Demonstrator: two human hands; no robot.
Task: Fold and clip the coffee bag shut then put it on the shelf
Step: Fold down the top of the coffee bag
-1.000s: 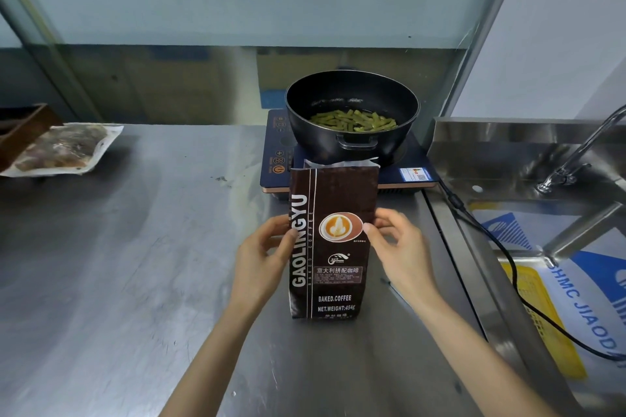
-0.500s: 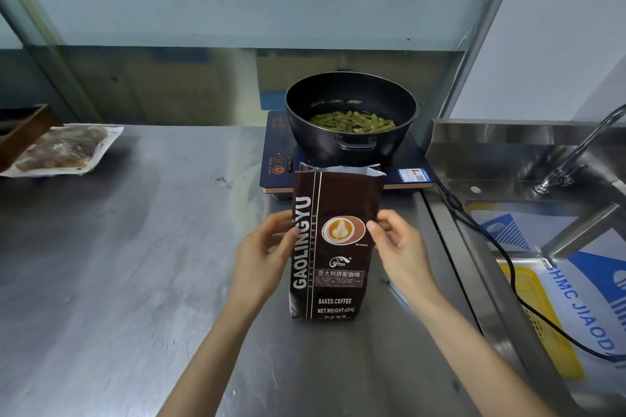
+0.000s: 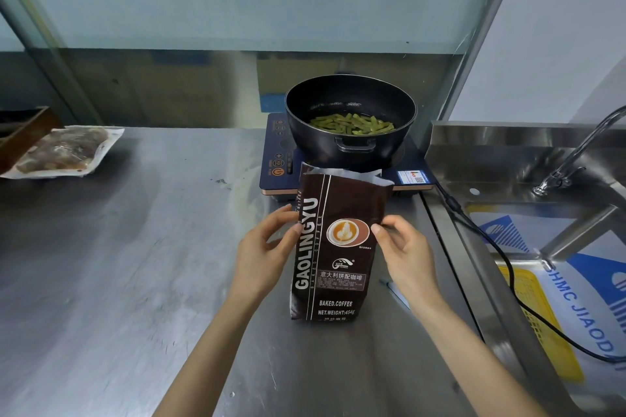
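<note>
A dark brown coffee bag [image 3: 333, 247] marked GAOLINGYU stands upright on the steel counter [image 3: 135, 264], its top open and showing silver lining. My left hand [image 3: 264, 254] grips the bag's left edge at mid height. My right hand [image 3: 403, 254] pinches its right edge at the same height. A small pale clip-like object [image 3: 396, 291] lies on the counter just right of the bag, partly hidden by my right wrist. No shelf is in view.
Right behind the bag, a black pot of green beans [image 3: 350, 118] sits on an induction cooker [image 3: 281, 162]. A steel sink [image 3: 542, 213] with a tap [image 3: 572, 156] and a black cable [image 3: 501, 247] lies to the right. A sealed food packet [image 3: 64, 151] rests far left.
The bag's top has leaned slightly to the right and its open mouth has spread wider. Both hands keep their hold on the bag's sides.
</note>
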